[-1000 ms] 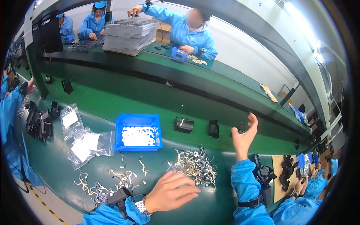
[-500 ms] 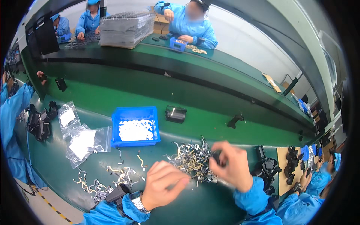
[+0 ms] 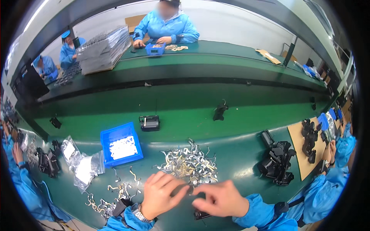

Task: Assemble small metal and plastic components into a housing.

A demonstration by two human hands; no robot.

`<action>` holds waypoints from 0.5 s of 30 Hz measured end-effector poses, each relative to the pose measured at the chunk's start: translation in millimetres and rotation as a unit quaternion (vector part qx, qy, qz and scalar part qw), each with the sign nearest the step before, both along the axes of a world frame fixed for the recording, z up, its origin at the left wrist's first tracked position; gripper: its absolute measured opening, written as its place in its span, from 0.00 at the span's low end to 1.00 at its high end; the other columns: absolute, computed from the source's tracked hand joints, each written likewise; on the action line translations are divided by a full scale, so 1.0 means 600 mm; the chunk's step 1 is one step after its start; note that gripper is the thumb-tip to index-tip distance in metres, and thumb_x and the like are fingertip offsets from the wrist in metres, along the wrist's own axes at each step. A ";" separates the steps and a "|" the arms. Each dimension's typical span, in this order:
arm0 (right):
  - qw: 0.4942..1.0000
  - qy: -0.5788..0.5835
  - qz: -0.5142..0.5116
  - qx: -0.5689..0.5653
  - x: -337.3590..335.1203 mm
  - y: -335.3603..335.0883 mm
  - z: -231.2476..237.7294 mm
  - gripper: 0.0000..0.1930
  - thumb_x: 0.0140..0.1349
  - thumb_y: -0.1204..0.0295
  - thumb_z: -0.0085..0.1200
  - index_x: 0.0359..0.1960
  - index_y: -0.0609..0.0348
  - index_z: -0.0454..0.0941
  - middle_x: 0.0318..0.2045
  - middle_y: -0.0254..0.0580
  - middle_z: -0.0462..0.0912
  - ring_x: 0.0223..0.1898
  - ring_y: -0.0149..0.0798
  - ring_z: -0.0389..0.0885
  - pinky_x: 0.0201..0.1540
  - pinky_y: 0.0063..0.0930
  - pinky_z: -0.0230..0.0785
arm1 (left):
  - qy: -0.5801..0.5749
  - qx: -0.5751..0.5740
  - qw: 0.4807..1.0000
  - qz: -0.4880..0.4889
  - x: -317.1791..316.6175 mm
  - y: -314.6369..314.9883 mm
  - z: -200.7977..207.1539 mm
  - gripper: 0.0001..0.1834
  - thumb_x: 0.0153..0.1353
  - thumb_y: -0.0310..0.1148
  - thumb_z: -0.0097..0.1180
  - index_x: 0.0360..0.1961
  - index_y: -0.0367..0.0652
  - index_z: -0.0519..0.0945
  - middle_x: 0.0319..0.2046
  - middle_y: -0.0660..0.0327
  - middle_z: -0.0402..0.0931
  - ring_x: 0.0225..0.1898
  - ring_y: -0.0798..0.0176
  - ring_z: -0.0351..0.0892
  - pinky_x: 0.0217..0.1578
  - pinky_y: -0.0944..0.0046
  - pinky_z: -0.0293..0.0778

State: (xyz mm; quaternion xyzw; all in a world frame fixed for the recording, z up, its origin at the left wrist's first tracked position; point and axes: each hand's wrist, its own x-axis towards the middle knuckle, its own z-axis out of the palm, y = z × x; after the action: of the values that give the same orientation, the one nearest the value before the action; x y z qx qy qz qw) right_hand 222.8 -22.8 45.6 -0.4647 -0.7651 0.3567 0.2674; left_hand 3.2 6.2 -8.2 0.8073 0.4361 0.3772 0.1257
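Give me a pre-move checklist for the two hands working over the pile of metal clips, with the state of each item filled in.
1. Left hand on the small dark part: ok, fingertips touch it.
2. Right hand on the same part: ok, fingers meet it from the other side.
3. Grip secure: cannot tell, the fingers hide most of the part.
4. Heap of silvery bent metal clips close by: ok, just beyond the hands.
5. Blue plastic bin of white pieces within view: ok, left of the heap.
6. Black moulded parts stacked to the right: ok, apart from the hands.
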 end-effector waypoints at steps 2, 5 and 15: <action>0.994 0.081 -0.062 0.029 0.024 0.020 -0.020 0.09 0.70 0.64 0.62 0.37 0.56 0.85 0.16 0.38 0.78 0.16 0.33 0.77 0.22 0.29 0.68 | 0.076 0.000 0.997 0.001 0.021 0.003 0.009 0.07 0.50 0.32 0.76 0.30 0.51 0.89 0.29 0.69 0.82 0.32 0.59 0.78 0.33 0.59 0.72; 0.989 0.102 -0.107 0.019 0.034 0.036 -0.050 0.10 0.72 0.65 0.60 0.36 0.58 0.85 0.18 0.41 0.79 0.17 0.33 0.77 0.22 0.30 0.67 | 0.129 0.028 0.991 -0.010 0.027 0.004 -0.010 0.07 0.50 0.32 0.75 0.29 0.50 0.88 0.29 0.69 0.82 0.33 0.59 0.77 0.33 0.58 0.71; 0.986 0.130 -0.103 0.028 0.023 0.038 -0.072 0.09 0.70 0.66 0.63 0.37 0.59 0.86 0.24 0.39 0.85 0.21 0.34 0.81 0.24 0.29 0.70 | -0.295 -0.194 0.932 0.084 0.010 0.002 0.009 0.08 0.70 0.26 0.58 0.31 0.37 0.79 0.28 0.59 0.79 0.30 0.66 0.76 0.35 0.65 0.71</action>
State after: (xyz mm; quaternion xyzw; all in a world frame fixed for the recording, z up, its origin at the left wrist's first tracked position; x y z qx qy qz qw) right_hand 236.8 0.0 2.6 -0.4829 -0.6814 0.3629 0.4132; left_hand 8.9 7.2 -2.8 0.5799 0.5107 0.5153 0.3706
